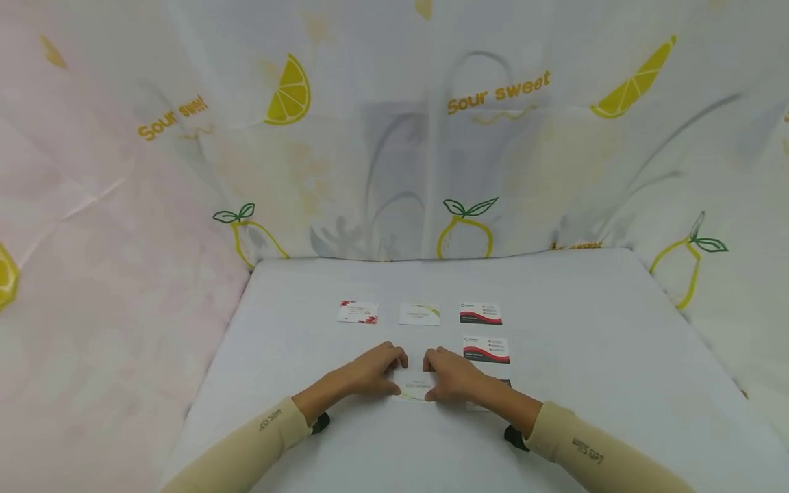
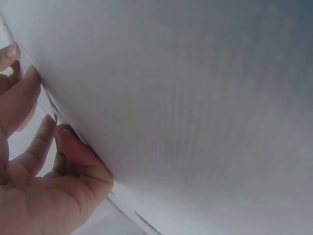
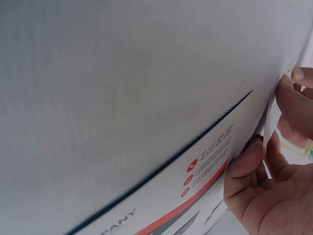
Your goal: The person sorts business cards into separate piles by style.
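Squarely between left hand (image 1: 374, 370) and right hand (image 1: 457, 376), a white business card (image 1: 414, 385) spans the frame's lower centre, long axis crosswise, both hands pinching its ends, neither nearer.

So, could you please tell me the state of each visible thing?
Left grip: pinching the central card
Right grip: pinching it too
Central card: held at both sides
Red-patterned card: lying flat
Green-trimmed card: lying flat
Far right card: lying flat
Middle right card: lying flat
Near right card: partly hidden in head view
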The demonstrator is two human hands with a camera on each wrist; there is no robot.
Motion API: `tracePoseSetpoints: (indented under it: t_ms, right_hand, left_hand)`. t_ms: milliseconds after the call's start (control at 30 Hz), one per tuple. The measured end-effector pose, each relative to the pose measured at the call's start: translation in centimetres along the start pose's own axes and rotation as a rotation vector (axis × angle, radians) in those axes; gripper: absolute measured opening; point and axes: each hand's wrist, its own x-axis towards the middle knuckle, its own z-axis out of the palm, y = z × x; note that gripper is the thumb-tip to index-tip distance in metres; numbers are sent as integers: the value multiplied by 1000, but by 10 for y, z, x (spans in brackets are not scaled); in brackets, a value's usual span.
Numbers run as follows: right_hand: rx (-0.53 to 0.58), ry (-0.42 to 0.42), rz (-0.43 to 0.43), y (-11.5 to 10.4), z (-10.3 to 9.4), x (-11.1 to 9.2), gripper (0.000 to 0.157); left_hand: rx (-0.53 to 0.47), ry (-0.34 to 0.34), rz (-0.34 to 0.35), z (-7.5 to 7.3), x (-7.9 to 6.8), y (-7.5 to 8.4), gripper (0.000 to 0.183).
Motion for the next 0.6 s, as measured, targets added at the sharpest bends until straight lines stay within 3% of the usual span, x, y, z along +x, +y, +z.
tracePoseSetpoints:
  t_ms: [367, 600]
  right_hand:
    - [-24, -27, 44, -4, -4, 2, 42]
    - [50, -5, 34, -1, -4, 1, 29]
  left_hand:
    - [11, -8, 5, 0, 2, -3, 40]
    - [52, -77, 26, 0, 3, -1, 36]
